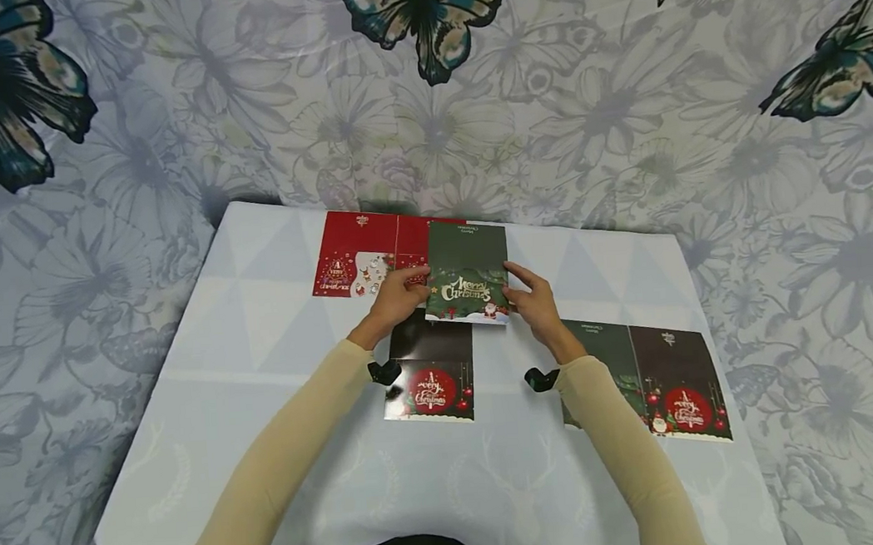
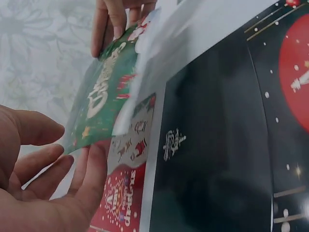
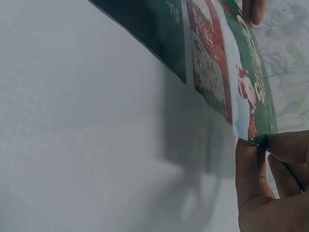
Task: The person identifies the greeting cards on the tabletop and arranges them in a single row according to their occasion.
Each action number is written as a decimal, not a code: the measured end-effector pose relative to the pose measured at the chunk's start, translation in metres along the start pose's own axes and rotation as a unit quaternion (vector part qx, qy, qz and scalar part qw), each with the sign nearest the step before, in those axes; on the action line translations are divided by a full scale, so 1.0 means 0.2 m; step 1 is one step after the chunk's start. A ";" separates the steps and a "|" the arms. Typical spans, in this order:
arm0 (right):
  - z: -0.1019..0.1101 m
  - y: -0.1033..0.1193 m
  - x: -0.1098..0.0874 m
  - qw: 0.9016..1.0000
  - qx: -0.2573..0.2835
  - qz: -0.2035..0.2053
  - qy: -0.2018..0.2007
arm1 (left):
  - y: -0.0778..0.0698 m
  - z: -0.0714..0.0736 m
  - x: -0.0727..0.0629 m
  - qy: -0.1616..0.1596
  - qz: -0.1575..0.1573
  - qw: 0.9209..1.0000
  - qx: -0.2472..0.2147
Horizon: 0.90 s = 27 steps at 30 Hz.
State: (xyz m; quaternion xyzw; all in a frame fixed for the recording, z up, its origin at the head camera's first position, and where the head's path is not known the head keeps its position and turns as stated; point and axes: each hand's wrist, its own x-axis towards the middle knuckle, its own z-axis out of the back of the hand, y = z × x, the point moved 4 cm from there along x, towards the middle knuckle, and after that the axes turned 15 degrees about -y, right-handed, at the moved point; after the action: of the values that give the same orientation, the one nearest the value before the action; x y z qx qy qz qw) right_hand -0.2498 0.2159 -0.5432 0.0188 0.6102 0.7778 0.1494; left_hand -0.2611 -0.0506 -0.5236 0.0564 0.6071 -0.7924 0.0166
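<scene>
"Left to right, what worries you?"
"Red cards lie left of the green card, partly hidden behind it; a careless drop could shift them. I've got the left hand, fingers pinching the green card's left edge."
"And the card itself?"
"I see it held above the worktop, bowed; squeezing inward could crease it."
"Right side?"
"The right hand pinches its right edge; if I release one side early, it'd tilt."
</scene>
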 end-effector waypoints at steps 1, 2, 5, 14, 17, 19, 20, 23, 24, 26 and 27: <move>0.01 0.00 0.01 1.000 -0.002 -0.001 0.000 | 0.00 -0.01 0.00 0.005 -0.003 1.000 -0.001; 0.01 0.00 0.01 1.000 -0.002 -0.001 -0.002 | -0.01 -0.02 0.00 0.008 -0.006 1.000 -0.002; 0.03 -0.01 0.03 1.000 -0.001 -0.005 -0.014 | -0.01 -0.06 0.00 0.011 -0.003 1.000 -0.009; 0.08 -0.04 0.09 1.000 0.000 -0.011 -0.030 | -0.01 -0.13 0.03 0.004 -0.003 1.000 0.007; 0.10 -0.05 0.11 0.999 -0.002 -0.010 -0.035 | 0.00 -0.16 0.04 0.012 -0.005 1.000 0.003; 0.11 -0.06 0.12 0.999 -0.005 -0.009 -0.046 | 0.00 -0.18 0.05 0.021 -0.001 1.000 -0.001; 0.12 -0.06 0.12 0.999 -0.010 -0.007 -0.053 | 0.00 -0.19 0.06 0.025 0.001 1.000 -0.002; 0.15 -0.07 0.14 0.997 -0.017 -0.002 -0.079 | -0.01 -0.22 0.06 0.032 0.012 0.999 -0.010; 0.16 -0.07 0.15 0.996 -0.021 -0.001 -0.088 | -0.01 -0.23 0.06 0.036 0.016 0.999 -0.009; 0.18 -0.08 0.16 0.995 -0.030 -0.003 -0.099 | -0.01 -0.25 0.06 0.047 0.021 0.999 -0.010; 0.18 -0.08 0.17 0.994 -0.034 -0.006 -0.104 | -0.01 -0.27 0.07 0.052 0.024 0.998 -0.008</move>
State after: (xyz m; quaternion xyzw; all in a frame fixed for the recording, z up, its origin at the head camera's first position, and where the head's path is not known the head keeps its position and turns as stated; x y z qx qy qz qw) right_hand -0.2702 0.2626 -0.5543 0.0909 0.5649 0.7909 0.2171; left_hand -0.2706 0.0019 -0.5375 0.1120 0.6121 -0.7828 0.0045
